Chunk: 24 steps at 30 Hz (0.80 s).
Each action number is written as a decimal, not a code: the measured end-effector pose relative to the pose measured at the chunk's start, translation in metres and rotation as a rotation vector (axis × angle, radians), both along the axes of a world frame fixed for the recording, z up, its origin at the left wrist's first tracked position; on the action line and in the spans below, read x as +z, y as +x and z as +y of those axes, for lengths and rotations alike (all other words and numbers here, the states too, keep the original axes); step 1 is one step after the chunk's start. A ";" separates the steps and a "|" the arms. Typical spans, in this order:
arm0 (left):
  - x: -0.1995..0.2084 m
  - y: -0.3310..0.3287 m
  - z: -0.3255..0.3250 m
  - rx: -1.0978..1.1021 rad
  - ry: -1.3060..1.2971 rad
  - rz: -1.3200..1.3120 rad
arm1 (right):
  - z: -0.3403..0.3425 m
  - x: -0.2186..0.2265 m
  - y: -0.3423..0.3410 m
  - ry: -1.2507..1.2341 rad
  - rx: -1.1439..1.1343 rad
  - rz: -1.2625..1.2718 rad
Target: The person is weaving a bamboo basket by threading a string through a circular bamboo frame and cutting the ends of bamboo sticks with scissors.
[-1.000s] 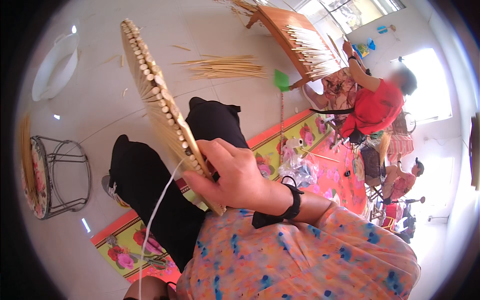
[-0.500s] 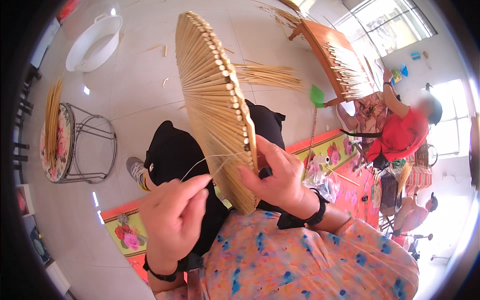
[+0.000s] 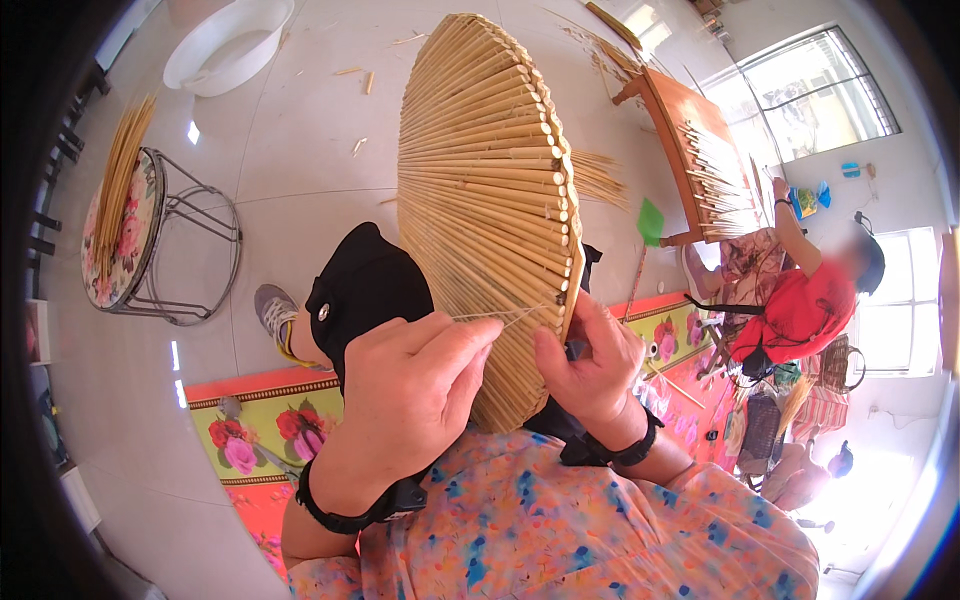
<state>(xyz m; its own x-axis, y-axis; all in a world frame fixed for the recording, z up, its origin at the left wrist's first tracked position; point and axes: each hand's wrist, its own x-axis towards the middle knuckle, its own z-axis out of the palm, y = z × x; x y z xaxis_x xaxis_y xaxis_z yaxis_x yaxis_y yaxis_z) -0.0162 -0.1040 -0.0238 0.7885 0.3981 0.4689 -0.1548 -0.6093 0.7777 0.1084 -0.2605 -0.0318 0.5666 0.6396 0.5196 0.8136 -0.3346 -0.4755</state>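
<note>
Both hands work the bamboo fan frame [image 3: 485,200] standing upright between them: left hand [image 3: 415,385] pinches a thin thread [image 3: 505,318], right hand [image 3: 590,365] grips its lower rim. A hard tug might snap the thread or splay the ribs.

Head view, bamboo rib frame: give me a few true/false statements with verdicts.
1. Both hands are at the bamboo rib frame. True: left hand, right hand.
2. The left hand pinches a thin thread. True.
3. The white basin sits on the metal stool. False: it stands on the floor; the stool carries bamboo sticks.
4. The person in the red top holds this frame. False: they sit apart, on the right.
</note>
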 end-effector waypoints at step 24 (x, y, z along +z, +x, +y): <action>-0.015 0.000 -0.006 -0.052 -0.162 0.190 | 0.002 0.008 0.000 0.024 0.179 0.178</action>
